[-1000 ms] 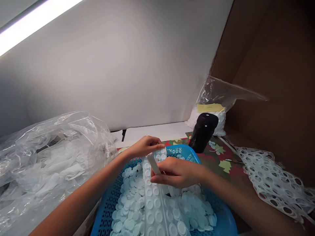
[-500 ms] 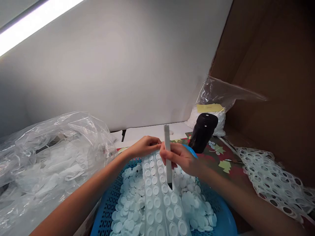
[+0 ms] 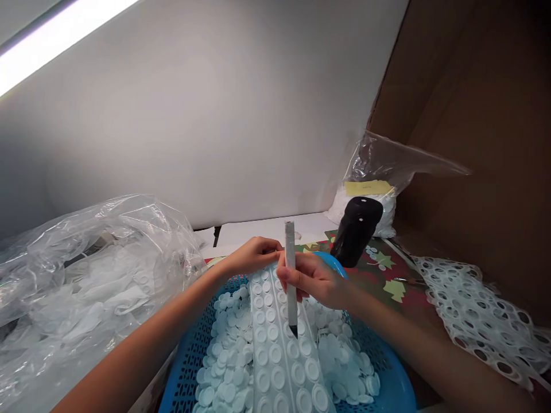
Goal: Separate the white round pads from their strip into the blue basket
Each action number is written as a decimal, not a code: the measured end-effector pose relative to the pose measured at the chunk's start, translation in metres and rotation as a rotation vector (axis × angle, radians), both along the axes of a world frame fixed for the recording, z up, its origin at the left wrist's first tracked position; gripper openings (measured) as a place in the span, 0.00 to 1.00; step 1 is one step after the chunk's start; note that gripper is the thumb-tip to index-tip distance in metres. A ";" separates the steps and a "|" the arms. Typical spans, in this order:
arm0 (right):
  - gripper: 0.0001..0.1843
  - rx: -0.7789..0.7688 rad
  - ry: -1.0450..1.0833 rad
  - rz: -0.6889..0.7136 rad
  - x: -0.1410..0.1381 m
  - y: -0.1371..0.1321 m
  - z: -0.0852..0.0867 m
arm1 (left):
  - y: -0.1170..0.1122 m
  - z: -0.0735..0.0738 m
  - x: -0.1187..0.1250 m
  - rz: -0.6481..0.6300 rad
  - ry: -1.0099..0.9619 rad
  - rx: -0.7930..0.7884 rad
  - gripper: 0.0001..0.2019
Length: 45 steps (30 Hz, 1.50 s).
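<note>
My right hand [image 3: 310, 278] is closed around a craft knife [image 3: 290, 275] with a pale, flat handle, held nearly upright. Its dark, slanted blade points down at a sheet of round white discs [image 3: 271, 355]; whether the tip touches cannot be told. The translucent sheet carries its raised discs in long rows and lies lengthwise over a blue basket [image 3: 175, 378]. At the sheet's far end my left hand [image 3: 258, 255] is closed on its edge, fingertips partly hidden. Loose white discs [image 3: 228, 355] fill the basket on both sides of the sheet.
A black bottle [image 3: 357, 232] stands tilted in view behind the basket. Beyond it sits a clear bag of white pieces with a yellow label [image 3: 368, 188]. Punched-out sheets [image 3: 477, 315] lie at right, crumpled plastic bags [image 3: 116, 269] at left. Brown cardboard [image 3: 465, 126] walls the right side.
The craft knife has shifted slightly left, its blade now over a neighbouring spot between disc rows. My left hand keeps its place on the sheet.
</note>
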State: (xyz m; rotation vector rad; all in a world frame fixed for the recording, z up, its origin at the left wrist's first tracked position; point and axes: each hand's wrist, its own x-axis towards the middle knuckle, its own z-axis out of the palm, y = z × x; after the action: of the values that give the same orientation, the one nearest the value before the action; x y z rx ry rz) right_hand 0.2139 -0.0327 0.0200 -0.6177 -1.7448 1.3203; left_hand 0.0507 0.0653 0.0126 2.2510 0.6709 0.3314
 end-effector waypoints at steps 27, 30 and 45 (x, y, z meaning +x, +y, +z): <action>0.17 0.085 -0.108 -0.098 0.000 0.001 0.000 | 0.002 -0.002 -0.001 -0.013 -0.006 -0.025 0.11; 0.16 0.191 -0.198 -0.104 -0.001 0.000 0.001 | 0.002 -0.003 -0.001 -0.025 -0.026 -0.044 0.11; 0.16 0.142 -0.078 -0.059 0.001 0.000 -0.002 | -0.001 0.001 0.000 -0.005 -0.003 -0.013 0.11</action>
State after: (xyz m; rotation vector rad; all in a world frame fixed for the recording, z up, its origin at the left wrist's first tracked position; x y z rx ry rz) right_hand 0.2154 -0.0332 0.0184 -0.6421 -1.8519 1.1341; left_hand 0.0509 0.0647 0.0141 2.2390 0.6642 0.3272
